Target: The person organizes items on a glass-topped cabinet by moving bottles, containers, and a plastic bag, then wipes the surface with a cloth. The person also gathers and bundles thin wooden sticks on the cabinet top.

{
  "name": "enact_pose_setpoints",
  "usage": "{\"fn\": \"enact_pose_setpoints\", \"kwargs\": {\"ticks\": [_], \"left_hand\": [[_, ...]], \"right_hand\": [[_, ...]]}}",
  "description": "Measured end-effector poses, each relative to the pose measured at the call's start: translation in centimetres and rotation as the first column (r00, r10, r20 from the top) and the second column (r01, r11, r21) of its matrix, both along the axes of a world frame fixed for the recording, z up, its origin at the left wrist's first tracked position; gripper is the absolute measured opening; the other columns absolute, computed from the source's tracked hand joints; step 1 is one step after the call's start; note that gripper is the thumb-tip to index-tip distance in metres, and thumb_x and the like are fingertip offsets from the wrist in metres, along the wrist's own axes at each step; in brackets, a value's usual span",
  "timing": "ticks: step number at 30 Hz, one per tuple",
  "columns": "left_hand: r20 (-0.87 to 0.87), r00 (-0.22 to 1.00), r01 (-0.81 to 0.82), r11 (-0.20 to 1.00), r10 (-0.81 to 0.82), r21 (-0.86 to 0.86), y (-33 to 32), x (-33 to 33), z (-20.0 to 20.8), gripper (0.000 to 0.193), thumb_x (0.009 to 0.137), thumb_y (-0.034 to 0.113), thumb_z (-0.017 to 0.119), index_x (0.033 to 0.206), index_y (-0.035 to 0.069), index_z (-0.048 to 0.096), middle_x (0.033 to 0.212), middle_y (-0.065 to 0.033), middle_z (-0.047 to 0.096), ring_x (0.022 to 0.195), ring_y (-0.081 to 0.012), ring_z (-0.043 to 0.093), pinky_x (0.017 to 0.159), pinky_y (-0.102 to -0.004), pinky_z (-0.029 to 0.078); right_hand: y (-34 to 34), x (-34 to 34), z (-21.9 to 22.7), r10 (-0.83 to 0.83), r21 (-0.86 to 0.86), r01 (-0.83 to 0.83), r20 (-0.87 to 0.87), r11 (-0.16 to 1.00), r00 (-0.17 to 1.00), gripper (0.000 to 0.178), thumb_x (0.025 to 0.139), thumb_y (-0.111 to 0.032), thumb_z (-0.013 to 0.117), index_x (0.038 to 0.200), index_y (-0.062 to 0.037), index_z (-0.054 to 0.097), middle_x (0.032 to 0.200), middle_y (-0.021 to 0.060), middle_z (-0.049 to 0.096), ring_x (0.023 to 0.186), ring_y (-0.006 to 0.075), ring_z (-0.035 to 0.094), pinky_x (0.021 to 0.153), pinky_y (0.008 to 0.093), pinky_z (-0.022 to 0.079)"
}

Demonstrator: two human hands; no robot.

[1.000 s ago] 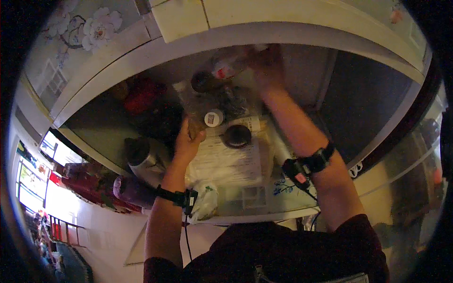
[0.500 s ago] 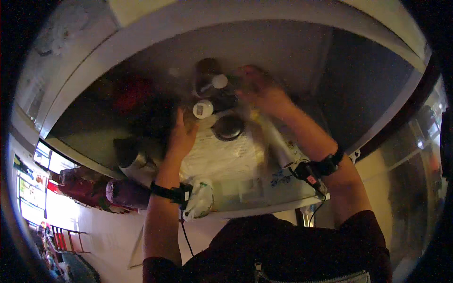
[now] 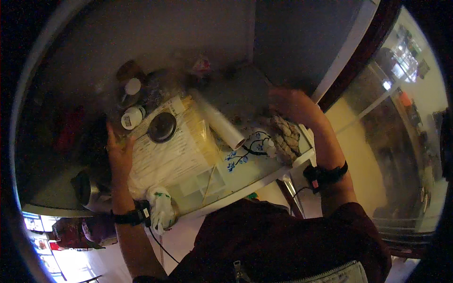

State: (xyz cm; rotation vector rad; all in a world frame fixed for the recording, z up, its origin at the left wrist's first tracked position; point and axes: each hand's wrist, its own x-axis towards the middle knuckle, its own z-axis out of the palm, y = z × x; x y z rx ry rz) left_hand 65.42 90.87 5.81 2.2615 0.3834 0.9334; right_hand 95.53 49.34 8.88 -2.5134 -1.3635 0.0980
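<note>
My left hand has its thumb and fingers spread beside a small jar with a white lid, and holds nothing that I can see. Behind that jar stands a container with a round white cap. A dark round lid or dish lies on a stack of printed papers to the right of the hand. Over at the right, my right hand reaches across the shelf, above a brown knotted bundle. Its fingers are dim and smeared, so what they do is hidden.
A pale roll lies slantwise beside the papers. At the front edge sits a white plastic bag, and a metal flask lies at the left. The shelf surface bears a blue flower pattern. A side panel stands at right.
The view has turned to the right. My right hand has moved from near the white-capped container to the right end of the shelf. My left hand stays beside the jar.
</note>
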Motion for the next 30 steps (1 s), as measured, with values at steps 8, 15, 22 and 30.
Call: {"fn": "enact_pose_setpoints", "kwargs": {"ticks": [8, 15, 22, 30], "left_hand": [[0.033, 0.952, 0.262, 0.756, -0.304, -0.600, 2.0, -2.4, 3.5, 0.087, 0.084, -0.001, 0.070, 0.153, 0.008, 0.019, 0.140, -0.0117, 0.048, 0.120, -0.0196, 0.051, 0.102, -0.0315, 0.041], [0.313, 0.942, -0.002, 0.937, 0.120, -0.350, 0.9, -0.1, -2.2, 0.095, 0.076, -0.009, 0.068, 0.152, 0.011, 0.014, 0.122, -0.0086, 0.055, 0.107, -0.0184, 0.055, 0.096, -0.0321, 0.046], [0.252, 0.952, 0.014, 0.799, 0.172, -0.601, 0.2, 0.5, -2.3, 0.093, 0.076, -0.009, 0.065, 0.151, 0.010, 0.014, 0.130, -0.0103, 0.050, 0.110, -0.0194, 0.054, 0.095, -0.0337, 0.046], [0.076, 0.893, -0.446, 0.850, 0.443, 0.282, 0.5, 1.0, -3.1, 0.094, 0.074, -0.014, 0.058, 0.152, 0.010, 0.013, 0.141, -0.0120, 0.043, 0.122, -0.0231, 0.049, 0.097, -0.0331, 0.045]], "right_hand": [[-0.4, -2.2, -6.9, -0.046, 0.127, 0.066, -0.155, 0.990, 0.987, 0.053, 0.084, -0.013, 0.065, 0.136, -0.0128, 0.051, 0.106, 0.0192, 0.068, 0.097, 0.0342, 0.066, 0.083, 0.0406, 0.052], [-1.5, 1.1, -6.9, -0.197, 0.295, 0.236, -0.156, 0.926, 0.968, 0.043, 0.083, -0.007, 0.063, 0.125, -0.0105, 0.061, 0.116, 0.0161, 0.066, 0.099, 0.0352, 0.065, 0.083, 0.0367, 0.052], [7.4, 6.9, -2.7, -0.462, 0.554, 0.142, 0.495, 0.820, 0.735, 0.027, 0.089, -0.019, 0.057, 0.114, -0.0137, 0.067, 0.117, 0.0153, 0.066, 0.110, 0.0350, 0.060, 0.099, 0.0428, 0.044], [15.9, 9.9, -4.7, -0.334, 0.401, 0.205, 0.283, 0.893, 0.899, 0.026, 0.087, -0.015, 0.056, 0.110, -0.0134, 0.069, 0.116, 0.0152, 0.066, 0.109, 0.0340, 0.061, 0.099, 0.0415, 0.045]]}}
